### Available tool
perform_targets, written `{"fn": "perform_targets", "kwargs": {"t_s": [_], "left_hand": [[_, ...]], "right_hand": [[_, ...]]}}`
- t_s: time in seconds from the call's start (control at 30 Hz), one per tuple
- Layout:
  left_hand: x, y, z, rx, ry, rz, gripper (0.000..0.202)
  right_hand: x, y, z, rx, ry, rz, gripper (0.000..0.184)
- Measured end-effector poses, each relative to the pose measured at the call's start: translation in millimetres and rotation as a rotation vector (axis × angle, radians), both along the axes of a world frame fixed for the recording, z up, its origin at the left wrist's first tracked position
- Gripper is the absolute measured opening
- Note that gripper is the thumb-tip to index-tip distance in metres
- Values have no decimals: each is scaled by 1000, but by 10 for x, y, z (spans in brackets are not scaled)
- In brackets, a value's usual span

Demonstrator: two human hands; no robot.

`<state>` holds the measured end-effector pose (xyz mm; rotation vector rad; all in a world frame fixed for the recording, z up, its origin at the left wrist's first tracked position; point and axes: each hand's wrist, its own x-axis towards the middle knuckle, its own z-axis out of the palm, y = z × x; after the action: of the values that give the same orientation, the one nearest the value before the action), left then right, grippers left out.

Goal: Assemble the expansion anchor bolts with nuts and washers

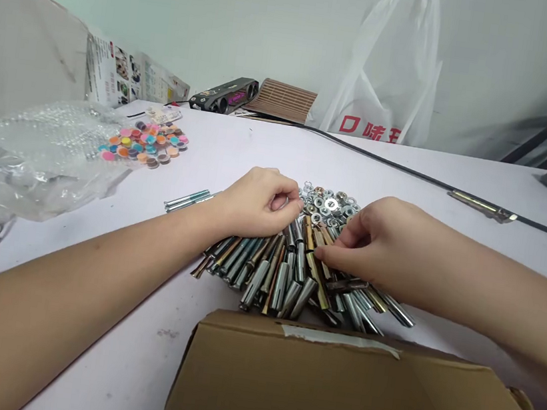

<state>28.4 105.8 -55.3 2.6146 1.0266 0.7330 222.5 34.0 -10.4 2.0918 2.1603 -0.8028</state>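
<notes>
A heap of metal expansion bolts (240,261) and split sleeves (280,283), silver and brass-coloured, lies on the white table. Behind it is a pile of washers and nuts (330,204). My left hand (262,202) rests over the left part of the heap, thumb and index finger pinched together; anything between them is hidden. At the right of the heap is my right hand (376,245), its thumb and fingers closing down by the brass-coloured sleeves (319,268). What they grip is not clear. Several silver bolts (187,199) lie left of my left wrist.
In front stands a cardboard box (354,397). Bubble wrap (50,142) and small coloured discs (148,143) sit on the left. A black cable (399,166) crosses behind, near a metal tool (482,207). A plastic bag (385,78) is at the back.
</notes>
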Motion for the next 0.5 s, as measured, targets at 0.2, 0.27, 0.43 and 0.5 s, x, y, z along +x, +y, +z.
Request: {"fn": "perform_targets", "kwargs": {"t_s": [0.2,0.27,0.43,0.5], "left_hand": [[-9,8,-6,1,21,-23,23],[-15,11,-6,6,27,-32,24],[-26,-3,54,53,31,-179,19],[-23,-20,89,75,55,-286,24]], "right_hand": [[-66,-16,-80,71,-66,36,25],[-26,14,-18,38,-63,4,29],[352,136,153,214,-28,32,45],[529,167,155,286,18,66,46]]}}
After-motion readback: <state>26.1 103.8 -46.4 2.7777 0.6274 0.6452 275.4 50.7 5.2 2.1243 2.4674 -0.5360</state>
